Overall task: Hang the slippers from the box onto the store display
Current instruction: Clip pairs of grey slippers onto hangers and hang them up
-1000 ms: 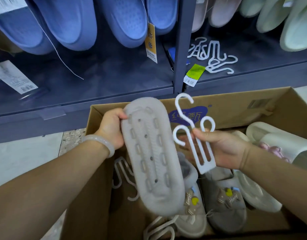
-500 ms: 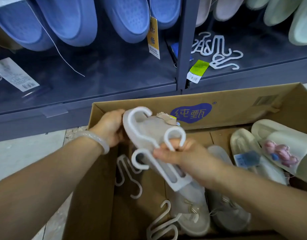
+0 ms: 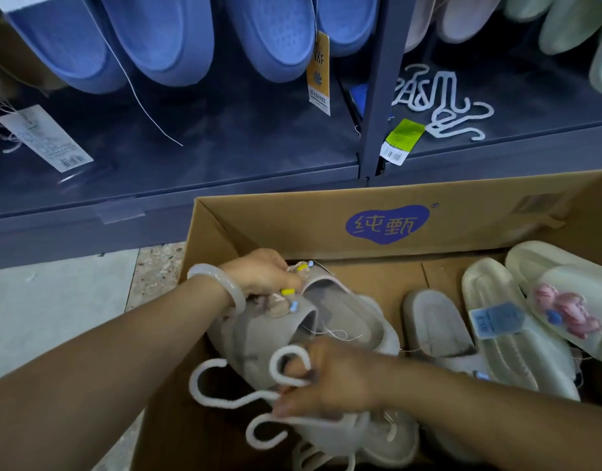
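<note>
Over the cardboard box (image 3: 293,229), left hand (image 3: 262,275) grips grey slipper (image 3: 326,317) by its strap, right hand (image 3: 330,382) pinches white hanger (image 3: 231,399); feed hooks thru strap w/o snagging thread

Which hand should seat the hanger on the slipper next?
Right, probably. The right hand already pinches the white plastic hanger beside the grey slipper; the left hand grips that slipper's strap, steadying it.

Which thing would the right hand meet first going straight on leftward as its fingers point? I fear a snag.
Probably the left forearm; the right hand, gripping the white plastic hook hanger, points there, though depth is unclear.
</note>
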`<state>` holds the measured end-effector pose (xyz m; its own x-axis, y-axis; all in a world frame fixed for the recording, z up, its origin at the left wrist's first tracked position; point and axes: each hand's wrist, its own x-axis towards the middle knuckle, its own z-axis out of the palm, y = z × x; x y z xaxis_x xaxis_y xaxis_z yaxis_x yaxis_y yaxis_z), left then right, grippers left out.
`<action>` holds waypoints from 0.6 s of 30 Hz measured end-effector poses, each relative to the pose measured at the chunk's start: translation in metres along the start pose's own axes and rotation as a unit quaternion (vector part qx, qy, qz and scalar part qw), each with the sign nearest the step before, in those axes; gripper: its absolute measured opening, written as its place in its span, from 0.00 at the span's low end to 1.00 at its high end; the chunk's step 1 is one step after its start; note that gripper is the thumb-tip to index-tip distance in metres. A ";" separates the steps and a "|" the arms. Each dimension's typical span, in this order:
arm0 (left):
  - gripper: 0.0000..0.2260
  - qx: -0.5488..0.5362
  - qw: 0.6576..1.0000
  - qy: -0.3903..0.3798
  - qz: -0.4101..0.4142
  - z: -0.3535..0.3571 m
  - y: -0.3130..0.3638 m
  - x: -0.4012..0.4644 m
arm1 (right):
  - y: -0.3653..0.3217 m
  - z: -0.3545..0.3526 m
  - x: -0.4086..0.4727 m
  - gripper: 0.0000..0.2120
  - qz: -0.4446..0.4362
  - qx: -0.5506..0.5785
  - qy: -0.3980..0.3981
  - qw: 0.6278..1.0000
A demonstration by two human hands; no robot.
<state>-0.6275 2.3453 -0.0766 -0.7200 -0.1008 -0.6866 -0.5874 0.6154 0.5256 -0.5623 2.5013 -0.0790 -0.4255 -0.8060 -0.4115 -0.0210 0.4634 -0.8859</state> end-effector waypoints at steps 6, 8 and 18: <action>0.29 -0.030 0.998 -0.011 0.046 0.002 -0.003 0.013 | 0.018 -0.072 -0.023 0.05 0.140 0.321 0.116 0.930; 0.34 0.039 0.999 -0.010 0.028 0.006 -0.001 0.019 | 0.028 -0.082 -0.025 0.08 0.175 0.373 0.176 0.894; 0.06 0.010 1.000 0.004 -0.004 0.012 -0.004 0.033 | 0.033 -0.086 -0.007 0.08 0.165 0.444 0.183 0.862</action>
<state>-0.6443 2.3491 -0.1077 -0.7186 -0.1113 -0.6865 -0.5850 0.6304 0.5102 -0.6379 2.5541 -0.0868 -0.5367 -0.4392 -0.7204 0.7862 0.0497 -0.6160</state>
